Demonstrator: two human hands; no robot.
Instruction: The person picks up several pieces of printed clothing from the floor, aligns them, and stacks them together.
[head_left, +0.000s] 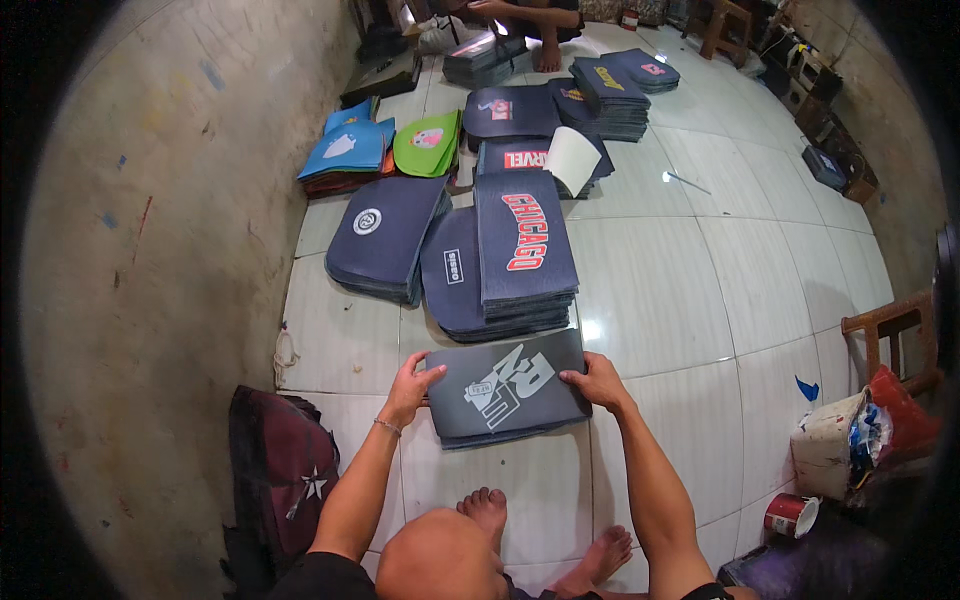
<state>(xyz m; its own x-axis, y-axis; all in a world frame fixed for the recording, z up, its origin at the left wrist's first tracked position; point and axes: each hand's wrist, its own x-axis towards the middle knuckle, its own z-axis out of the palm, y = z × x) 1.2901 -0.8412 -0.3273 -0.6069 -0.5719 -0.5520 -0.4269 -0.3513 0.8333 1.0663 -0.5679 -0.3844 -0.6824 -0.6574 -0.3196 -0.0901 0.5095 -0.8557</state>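
Note:
A small stack of dark grey printed sheets (517, 397) is held low over the tiled floor, in front of my feet. Its top sheet bears pale silver lettering. My left hand (409, 386) grips the left edge, thumb on top. At the opposite edge my right hand (601, 381) holds on, with its thumb also on the upper face; the fingers underneath are mostly hidden. Just beyond lie a stack of dark sheets with red lettering (531, 240), partly over a round-cornered stack (451, 292), and another dark stack with a round white emblem (382, 232).
Blue sheets (349, 146) and green sheets (426, 144) lie near the left wall. Further dark stacks (514, 109) reach towards another person's foot (549, 56). A maroon bag (289, 465) stands at left; a waste bucket (829, 442) and red can (787, 516) at right.

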